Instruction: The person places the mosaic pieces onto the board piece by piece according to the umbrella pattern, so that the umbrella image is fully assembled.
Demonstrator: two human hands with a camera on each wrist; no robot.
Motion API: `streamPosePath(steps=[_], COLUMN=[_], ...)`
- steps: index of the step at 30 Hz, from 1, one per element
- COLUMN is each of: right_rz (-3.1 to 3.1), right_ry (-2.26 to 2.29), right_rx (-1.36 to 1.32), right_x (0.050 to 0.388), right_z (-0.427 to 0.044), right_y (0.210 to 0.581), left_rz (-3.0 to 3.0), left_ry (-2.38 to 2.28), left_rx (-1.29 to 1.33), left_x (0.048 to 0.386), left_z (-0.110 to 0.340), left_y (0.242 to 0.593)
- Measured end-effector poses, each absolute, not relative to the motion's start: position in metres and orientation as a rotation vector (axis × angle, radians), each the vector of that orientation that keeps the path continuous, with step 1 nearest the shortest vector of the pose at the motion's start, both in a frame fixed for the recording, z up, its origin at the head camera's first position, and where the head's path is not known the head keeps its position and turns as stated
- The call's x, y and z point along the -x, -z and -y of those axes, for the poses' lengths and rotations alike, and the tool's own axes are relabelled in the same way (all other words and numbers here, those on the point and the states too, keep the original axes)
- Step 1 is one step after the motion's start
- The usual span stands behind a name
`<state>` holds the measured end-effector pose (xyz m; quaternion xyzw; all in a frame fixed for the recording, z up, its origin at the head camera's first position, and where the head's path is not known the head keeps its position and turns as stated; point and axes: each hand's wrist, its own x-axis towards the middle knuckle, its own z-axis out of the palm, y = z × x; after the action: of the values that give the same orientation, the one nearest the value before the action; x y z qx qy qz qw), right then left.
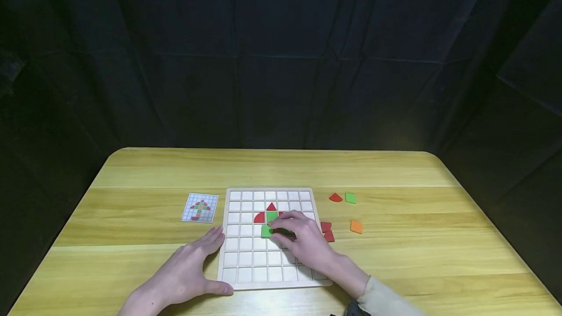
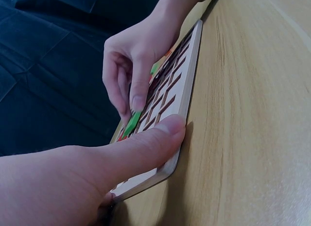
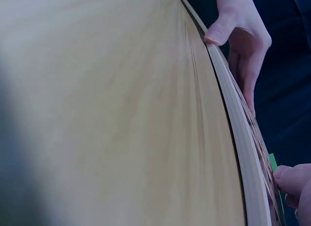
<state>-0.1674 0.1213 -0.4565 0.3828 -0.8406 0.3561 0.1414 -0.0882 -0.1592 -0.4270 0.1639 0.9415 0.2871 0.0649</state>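
- Green square tile (image 1: 265, 231), pinched by the right hand (image 1: 304, 239), is held to that hand's left over the grid board (image 1: 244, 274), just nearside of a second green tile (image 1: 271, 216).
- Board's left edge is touched by the spread left hand (image 1: 186, 267).

Red piece (image 1: 281, 214) partly hidden behind right hand (image 1: 303, 238); sleeve (image 1: 388, 299) cut off by head view's lower edge

Far side of board (image 1: 259, 244) passable; right hand (image 1: 305, 240) blocks centre, left hand (image 1: 189, 263) left edge.
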Motion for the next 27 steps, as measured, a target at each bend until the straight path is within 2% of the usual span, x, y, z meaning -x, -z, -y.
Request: streamPosePath(steps=[27], right_rz=[2.456], right_ry=[-0.966], right_rx=[-1.06], right_x=[0.165], right_z=[-0.107], right_y=[0.457], left_rz=[-2.846], left_ry=[-0.868], left_rx=[-0.509], left_x=[0.089], left_z=[0.159], left_y=[0.428])
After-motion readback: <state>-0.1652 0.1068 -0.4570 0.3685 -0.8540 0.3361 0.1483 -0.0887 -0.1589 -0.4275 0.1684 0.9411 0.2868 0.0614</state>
